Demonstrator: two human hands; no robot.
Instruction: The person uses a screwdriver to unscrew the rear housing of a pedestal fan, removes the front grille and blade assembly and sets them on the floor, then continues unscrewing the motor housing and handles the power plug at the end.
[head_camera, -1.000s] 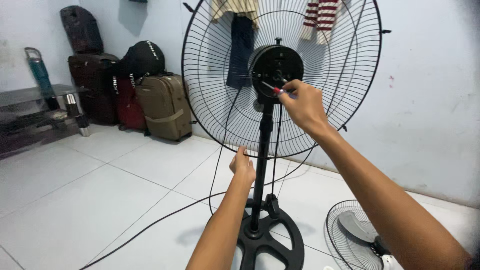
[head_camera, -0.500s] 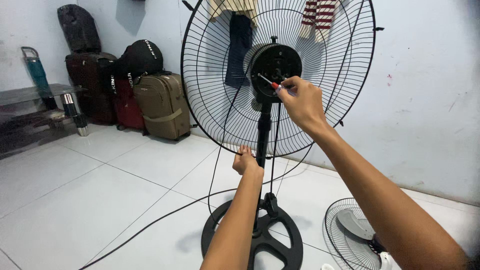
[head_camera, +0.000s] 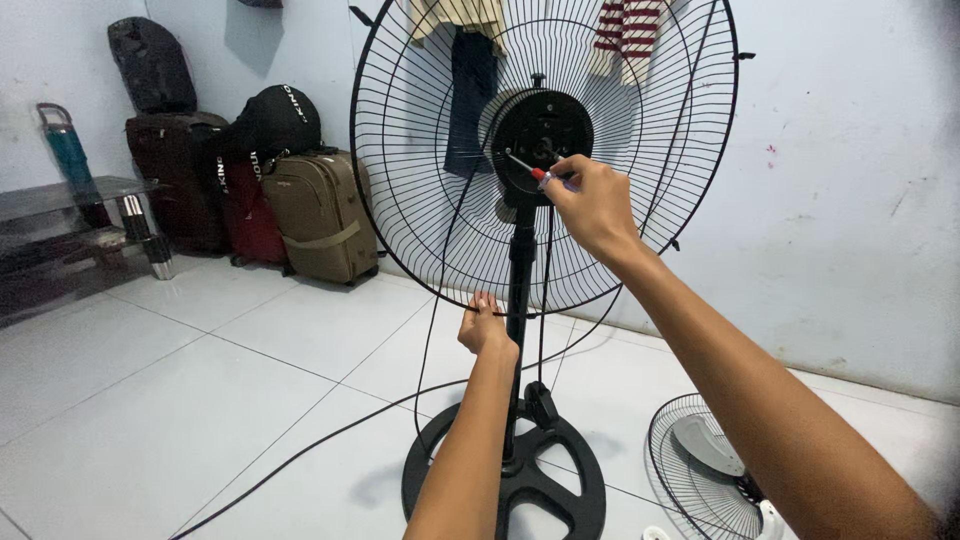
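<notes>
A black standing fan stands in front of me, with its round wire rear grille (head_camera: 420, 180) mounted and no blades on it. My right hand (head_camera: 592, 205) grips a small red-handled screwdriver (head_camera: 528, 168), whose tip points at the black motor hub (head_camera: 540, 140). My left hand (head_camera: 484, 328) pinches the lower rim of the grille beside the black pole (head_camera: 520, 330). The round black base (head_camera: 505, 480) sits on the white tiled floor.
A second wire grille with grey fan blades (head_camera: 705, 465) lies on the floor at lower right. A black cable (head_camera: 300, 450) trails across the tiles. Several suitcases and bags (head_camera: 310, 215) stand against the back wall, and a dark glass shelf (head_camera: 60, 215) is at left. Clothes hang behind the fan.
My right hand has shifted the screwdriver slightly on the hub. My left hand stays at the grille's lower rim. The view has moved a little.
</notes>
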